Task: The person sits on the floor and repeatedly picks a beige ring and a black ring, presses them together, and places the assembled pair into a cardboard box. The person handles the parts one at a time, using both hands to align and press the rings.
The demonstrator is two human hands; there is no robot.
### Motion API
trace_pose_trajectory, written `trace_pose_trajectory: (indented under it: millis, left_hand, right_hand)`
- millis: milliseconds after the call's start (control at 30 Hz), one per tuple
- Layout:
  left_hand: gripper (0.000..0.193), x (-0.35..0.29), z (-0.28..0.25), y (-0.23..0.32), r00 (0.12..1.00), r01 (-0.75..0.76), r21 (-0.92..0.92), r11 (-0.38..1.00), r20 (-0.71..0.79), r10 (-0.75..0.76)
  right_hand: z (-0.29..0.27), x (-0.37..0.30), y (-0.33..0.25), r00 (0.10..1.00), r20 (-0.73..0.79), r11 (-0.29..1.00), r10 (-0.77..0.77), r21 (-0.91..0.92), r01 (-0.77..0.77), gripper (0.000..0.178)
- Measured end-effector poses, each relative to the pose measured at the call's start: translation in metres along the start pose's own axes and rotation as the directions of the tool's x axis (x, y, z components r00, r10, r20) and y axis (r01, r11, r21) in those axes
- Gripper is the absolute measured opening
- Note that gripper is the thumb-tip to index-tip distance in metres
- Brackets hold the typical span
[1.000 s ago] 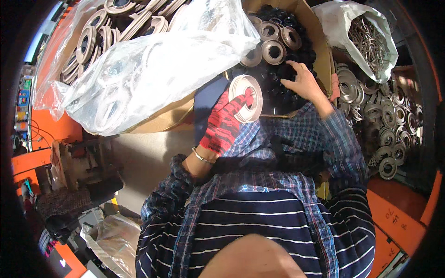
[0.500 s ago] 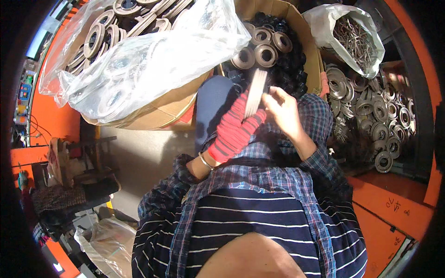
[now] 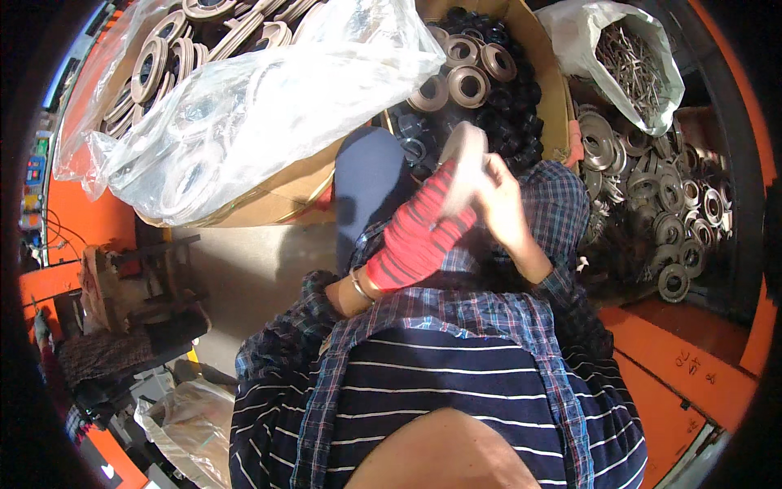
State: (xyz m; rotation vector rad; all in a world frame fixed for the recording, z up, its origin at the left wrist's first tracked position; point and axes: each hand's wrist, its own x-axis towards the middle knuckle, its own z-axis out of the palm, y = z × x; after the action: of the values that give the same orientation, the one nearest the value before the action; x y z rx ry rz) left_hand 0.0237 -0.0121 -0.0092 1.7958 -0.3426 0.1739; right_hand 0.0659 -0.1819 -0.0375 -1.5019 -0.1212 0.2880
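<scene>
My left hand [image 3: 419,232], in a red glove with dark stripes, is closed around a light grey-brown metal ring [image 3: 466,159], part of what looked like a thin stack a moment ago. Motion blurs it, so the number of rings cannot be told. My bare right hand [image 3: 505,208] has its fingers curled against the right edge of that ring. Just beyond, several similar flanged rings [image 3: 468,85] lie on a heap of black round parts [image 3: 517,122] in a cardboard box [image 3: 554,57].
At the upper left, clear plastic sheeting [image 3: 269,106] partly covers a box of metal rings [image 3: 151,69]. A white sack [image 3: 562,33] of metal pins [image 3: 631,69] stands at the upper right, above a pile of loose rings [image 3: 668,228]. Orange panels [image 3: 676,359] flank my seat.
The held rings have turned from edge-on to showing more of their round face. My right hand's fingers have closed in against them. The whole view has shifted slightly.
</scene>
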Motion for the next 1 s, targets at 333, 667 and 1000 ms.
trace_pose_trajectory:
  millis: [333, 667, 1000]
  left_hand:
    - [0.057, -0.016, -0.012, -0.024, 0.921, 0.382, -0.47, 0.795, 0.124, -0.369]
    - [0.063, -0.001, -0.018, -0.027, 0.878, -0.459, 0.253, 0.852, 0.273, 0.393]
    - [0.04, -0.013, -0.039, -0.03, 0.953, -0.302, 0.432, 0.85, 0.121, 0.277]
  right_hand:
    - [-0.011, -0.013, -0.003, 0.94, 0.09, 0.707, -0.328, -0.637, 0.308, 0.069]
    - [0.013, -0.02, 0.021, 0.789, 0.449, 0.323, 0.419, 0.738, -0.592, 0.072]
    - [0.007, -0.003, 0.002, 0.981, -0.136, 0.896, -0.14, -0.439, 0.067, 0.057]
